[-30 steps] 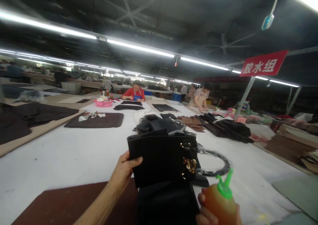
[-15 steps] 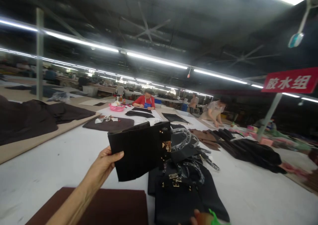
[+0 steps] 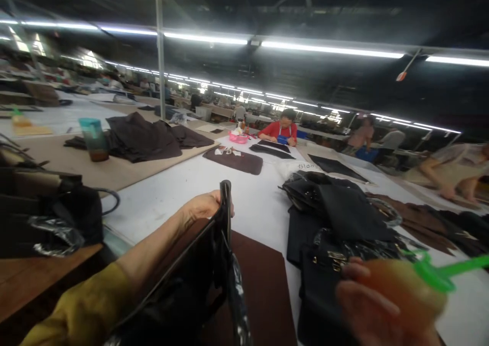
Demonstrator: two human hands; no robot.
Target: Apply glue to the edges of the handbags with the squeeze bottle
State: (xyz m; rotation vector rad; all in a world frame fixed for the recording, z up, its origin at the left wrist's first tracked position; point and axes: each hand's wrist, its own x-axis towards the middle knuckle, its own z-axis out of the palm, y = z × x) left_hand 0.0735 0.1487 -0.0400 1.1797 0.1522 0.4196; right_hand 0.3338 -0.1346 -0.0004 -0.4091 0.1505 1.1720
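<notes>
My left hand [image 3: 201,206] grips the edge of a black handbag [image 3: 181,290], which stands tilted close in front of me. Clear plastic wrapping shows on the strap at its right side. At the lower right, my right hand [image 3: 369,302] is wrapped around a squeeze bottle [image 3: 401,287] of amber liquid with a green nozzle cap, blurred by motion. Beneath the held handbag lies a dark brown sheet [image 3: 263,285]. Beside my right hand, several black handbags [image 3: 321,290] with gold-coloured clasps lie in a pile; the hand and bottle hide part of them.
On the left stand a turquoise-lidded cup [image 3: 94,139] and more black bags [image 3: 42,213]. Dark fabric [image 3: 141,137] is heaped behind them. A person in red [image 3: 280,129] sits across the white table [image 3: 183,180], near a pink basket [image 3: 238,138]. Another person [image 3: 454,173] leans over at right.
My view has turned left. The black handbag has come nearer and been turned edge-on, still in my left hand. My right hand has risen further into view with the bottle.
</notes>
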